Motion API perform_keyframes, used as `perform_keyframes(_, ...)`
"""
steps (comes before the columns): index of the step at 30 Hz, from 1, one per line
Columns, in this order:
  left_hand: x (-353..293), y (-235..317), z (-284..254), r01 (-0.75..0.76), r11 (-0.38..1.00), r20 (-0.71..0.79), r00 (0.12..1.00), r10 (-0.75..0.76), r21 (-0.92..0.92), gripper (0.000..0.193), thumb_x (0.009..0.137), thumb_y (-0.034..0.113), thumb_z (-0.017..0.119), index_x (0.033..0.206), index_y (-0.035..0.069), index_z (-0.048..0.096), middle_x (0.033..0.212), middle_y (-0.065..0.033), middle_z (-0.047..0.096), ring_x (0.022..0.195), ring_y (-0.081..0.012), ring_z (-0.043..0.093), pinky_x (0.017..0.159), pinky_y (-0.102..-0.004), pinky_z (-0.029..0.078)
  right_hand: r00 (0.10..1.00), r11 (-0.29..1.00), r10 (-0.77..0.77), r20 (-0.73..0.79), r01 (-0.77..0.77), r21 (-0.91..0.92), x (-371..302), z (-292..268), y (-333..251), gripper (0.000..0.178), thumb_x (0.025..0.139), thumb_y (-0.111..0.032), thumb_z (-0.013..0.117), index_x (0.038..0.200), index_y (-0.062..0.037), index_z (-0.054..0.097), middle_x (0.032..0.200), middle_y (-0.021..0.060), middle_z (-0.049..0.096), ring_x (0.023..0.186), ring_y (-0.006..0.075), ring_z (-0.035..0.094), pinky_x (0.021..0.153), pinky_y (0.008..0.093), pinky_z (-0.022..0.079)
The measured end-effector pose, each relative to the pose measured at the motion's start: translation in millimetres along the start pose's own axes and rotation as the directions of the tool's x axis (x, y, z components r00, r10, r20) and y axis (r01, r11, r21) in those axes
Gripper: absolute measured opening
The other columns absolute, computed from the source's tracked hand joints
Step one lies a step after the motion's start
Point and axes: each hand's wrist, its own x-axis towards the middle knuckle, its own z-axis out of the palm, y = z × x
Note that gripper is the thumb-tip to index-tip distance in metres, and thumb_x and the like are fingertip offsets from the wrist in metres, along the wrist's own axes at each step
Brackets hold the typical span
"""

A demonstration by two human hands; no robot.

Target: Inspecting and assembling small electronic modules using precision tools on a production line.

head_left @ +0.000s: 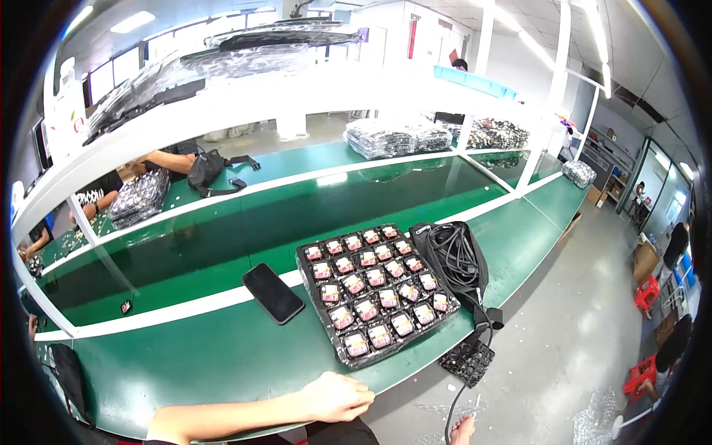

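Note:
My left hand (pixel 337 397) is closed in a loose fist at the near edge of the green table, just below the black tray; anything inside the fingers is hidden. Only part of my right hand (pixel 463 430) shows at the lower edge, over the floor beside a hanging black cable (pixel 452 408); its grip is not clear. The black tray (pixel 343 354) has rows of compartments, with small packs (pixel 375 277) in white, pink and yellow. A dark-screened phone (pixel 274 294) lies left of it. To its right sits a black bag (pixel 475 271) with coiled cable.
A small black tray-like piece (pixel 467 362) is beyond the table edge. A dark pouch (pixel 68 374) lies at the far left. White frame posts (pixel 530 159) carry a shelf across the table. Wrapped stacks (pixel 378 137) and other people's arms (pixel 169 160) are on the far side.

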Motion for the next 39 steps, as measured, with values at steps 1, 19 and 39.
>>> perform_keyframes(1, -5, 1, 7, 0.068, 0.993, 0.001, 0.998, -0.068, 0.098, 0.023, 0.107, 0.030, 0.066, 0.093, 0.011, 0.067, 0.085, -0.0069, 0.068, 0.084, -0.0297, 0.073, 0.073, -0.0409, 0.062, 0.996, 0.997, 0.070, 0.051, -0.068, -0.038, -32, 59, 20, 0.041, 0.102, -0.045, 0.073, 0.108, -0.0052, 0.073, 0.087, 0.0023, 0.066, 0.061, 0.0150, 0.059, 0.047, 0.0336, 0.046)
perform_keyframes(19, -29, -5, -10, 0.371, 0.901, -0.628, 0.652, -0.424, -0.223, 0.075, 0.088, 0.019, 0.087, 0.155, 0.013, 0.055, 0.174, -0.0200, 0.031, 0.158, -0.0425, 0.040, 0.127, -0.0552, 0.041, -0.560, -0.473, -0.600, 0.572, 0.825, 0.311, -477, 270, -300, 0.036, 0.089, 0.006, 0.082, 0.124, -0.0040, 0.081, 0.086, 0.0054, 0.071, 0.069, 0.0187, 0.067, 0.063, 0.0321, 0.054)
perform_keyframes(39, -30, -11, -9, 0.304, 0.820, -0.543, 0.630, -0.555, -0.485, 0.098, 0.092, 0.011, 0.081, 0.174, 0.008, 0.028, 0.175, -0.0191, 0.034, 0.159, -0.0417, 0.043, 0.123, -0.0507, 0.049, -0.604, -0.355, -0.084, 0.792, 0.761, 0.543, -540, 371, -195, 0.039, 0.096, -0.022, 0.082, 0.130, -0.0039, 0.076, 0.093, 0.0141, 0.075, 0.080, 0.0343, 0.076, 0.070, 0.0448, 0.060)
